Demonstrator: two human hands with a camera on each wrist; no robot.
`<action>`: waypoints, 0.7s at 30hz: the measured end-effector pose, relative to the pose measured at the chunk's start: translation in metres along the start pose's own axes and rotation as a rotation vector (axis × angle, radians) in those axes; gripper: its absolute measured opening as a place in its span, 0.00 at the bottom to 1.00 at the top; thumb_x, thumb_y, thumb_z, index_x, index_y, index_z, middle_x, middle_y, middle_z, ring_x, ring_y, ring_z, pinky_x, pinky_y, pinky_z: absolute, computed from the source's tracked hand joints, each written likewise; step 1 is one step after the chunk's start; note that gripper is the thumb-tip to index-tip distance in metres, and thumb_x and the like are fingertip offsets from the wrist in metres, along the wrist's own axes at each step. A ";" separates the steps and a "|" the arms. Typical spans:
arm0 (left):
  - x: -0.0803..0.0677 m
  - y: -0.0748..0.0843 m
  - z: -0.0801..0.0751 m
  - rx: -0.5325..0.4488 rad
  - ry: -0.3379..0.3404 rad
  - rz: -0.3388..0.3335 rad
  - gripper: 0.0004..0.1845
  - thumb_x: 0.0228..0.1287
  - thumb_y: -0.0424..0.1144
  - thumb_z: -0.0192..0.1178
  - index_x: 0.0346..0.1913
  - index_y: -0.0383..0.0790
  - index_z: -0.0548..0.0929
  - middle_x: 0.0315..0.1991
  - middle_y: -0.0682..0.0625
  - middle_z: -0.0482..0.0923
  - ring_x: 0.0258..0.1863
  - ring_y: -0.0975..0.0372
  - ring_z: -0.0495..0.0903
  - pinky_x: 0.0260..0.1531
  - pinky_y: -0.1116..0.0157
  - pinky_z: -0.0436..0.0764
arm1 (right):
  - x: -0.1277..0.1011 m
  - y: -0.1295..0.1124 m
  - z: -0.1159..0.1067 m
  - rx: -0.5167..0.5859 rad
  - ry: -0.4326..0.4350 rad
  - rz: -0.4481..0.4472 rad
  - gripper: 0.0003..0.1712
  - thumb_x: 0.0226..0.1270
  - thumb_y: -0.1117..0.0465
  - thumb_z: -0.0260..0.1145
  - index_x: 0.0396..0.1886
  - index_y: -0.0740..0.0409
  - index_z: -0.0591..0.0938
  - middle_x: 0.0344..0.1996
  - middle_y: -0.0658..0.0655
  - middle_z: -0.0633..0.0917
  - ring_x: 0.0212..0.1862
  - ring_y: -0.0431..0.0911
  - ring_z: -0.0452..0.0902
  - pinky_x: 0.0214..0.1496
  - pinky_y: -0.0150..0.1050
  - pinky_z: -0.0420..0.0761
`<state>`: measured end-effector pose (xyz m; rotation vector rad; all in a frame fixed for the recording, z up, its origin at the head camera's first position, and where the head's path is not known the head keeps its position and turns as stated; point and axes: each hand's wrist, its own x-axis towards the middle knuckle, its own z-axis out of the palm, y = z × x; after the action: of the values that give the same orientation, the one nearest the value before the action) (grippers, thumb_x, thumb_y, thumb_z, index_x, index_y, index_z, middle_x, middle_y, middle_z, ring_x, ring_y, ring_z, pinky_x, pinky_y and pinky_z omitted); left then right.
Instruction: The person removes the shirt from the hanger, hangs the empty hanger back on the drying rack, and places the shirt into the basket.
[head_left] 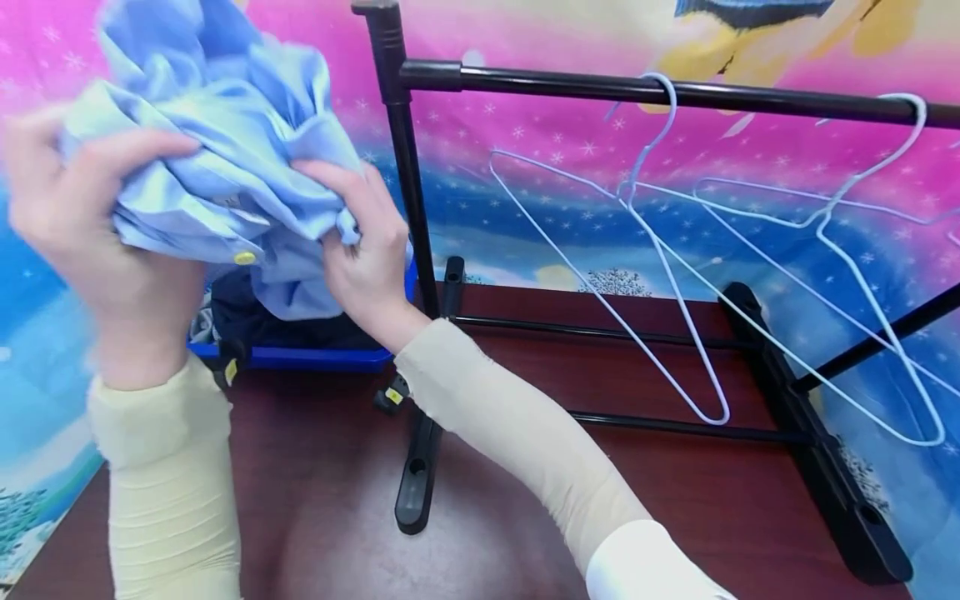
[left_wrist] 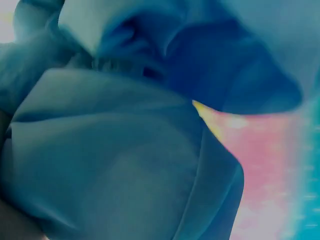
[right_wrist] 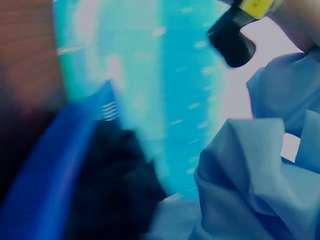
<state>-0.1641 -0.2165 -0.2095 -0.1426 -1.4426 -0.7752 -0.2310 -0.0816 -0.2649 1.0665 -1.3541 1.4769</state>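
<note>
A crumpled light blue shirt (head_left: 240, 150) is held up in both hands at the upper left of the head view. One yellow button (head_left: 245, 258) shows along its lower edge. My left hand (head_left: 97, 217) grips the bunched cloth from the left, thumb lying across the front. On the other side, my right hand (head_left: 367, 242) pinches a fold between thumb and fingers. Loose cloth hangs down between the hands, over a blue basket (head_left: 322, 360). Folds of the shirt (left_wrist: 110, 165) fill most of the left wrist view; in the right wrist view the shirt (right_wrist: 250, 175) bunches at lower right.
Dark clothes (head_left: 322, 327) lie in the basket. A black garment rack (head_left: 525, 81) stands to the right, its post close beside my right hand. Two pale wire hangers (head_left: 667, 275) hang from its bar. Behind is a colourful printed backdrop (head_left: 540, 200); below, a reddish-brown tabletop (head_left: 322, 500).
</note>
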 end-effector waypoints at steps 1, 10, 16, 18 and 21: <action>-0.005 -0.005 -0.001 0.013 -0.028 -0.002 0.11 0.59 0.45 0.70 0.30 0.39 0.91 0.41 0.57 0.80 0.48 0.58 0.76 0.55 0.62 0.70 | -0.010 0.005 0.000 -0.026 -0.030 0.036 0.23 0.60 0.80 0.55 0.52 0.63 0.82 0.51 0.64 0.81 0.58 0.40 0.74 0.59 0.34 0.74; -0.054 -0.091 -0.014 0.143 -0.493 -0.091 0.09 0.65 0.30 0.63 0.41 0.40 0.92 0.48 0.36 0.81 0.50 0.42 0.75 0.52 0.49 0.69 | -0.082 0.039 -0.005 -0.236 -0.370 0.464 0.29 0.69 0.72 0.65 0.67 0.49 0.78 0.62 0.53 0.75 0.65 0.39 0.68 0.65 0.30 0.65; -0.068 -0.122 -0.021 0.230 -0.714 -0.291 0.14 0.66 0.31 0.64 0.53 0.40 0.89 0.54 0.36 0.80 0.56 0.40 0.73 0.59 0.44 0.64 | -0.099 0.049 -0.010 -0.364 -0.588 0.623 0.29 0.74 0.56 0.65 0.73 0.38 0.73 0.73 0.49 0.67 0.74 0.42 0.57 0.71 0.45 0.63; -0.069 -0.127 -0.023 0.253 -0.778 -0.336 0.17 0.67 0.33 0.64 0.57 0.38 0.87 0.58 0.37 0.79 0.59 0.41 0.71 0.62 0.44 0.62 | -0.101 0.051 -0.011 -0.405 -0.648 0.651 0.31 0.74 0.52 0.65 0.74 0.35 0.70 0.74 0.48 0.66 0.75 0.43 0.54 0.71 0.49 0.64; -0.068 -0.127 -0.030 0.296 -0.878 -0.361 0.24 0.64 0.32 0.63 0.64 0.39 0.82 0.65 0.37 0.74 0.66 0.39 0.64 0.64 0.41 0.55 | -0.103 0.051 -0.011 -0.448 -0.701 0.658 0.32 0.74 0.49 0.65 0.75 0.35 0.69 0.73 0.48 0.67 0.75 0.43 0.53 0.72 0.49 0.63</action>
<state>-0.2051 -0.3018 -0.3221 0.0183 -2.4486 -0.8150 -0.2518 -0.0778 -0.3786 0.9061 -2.5796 1.1410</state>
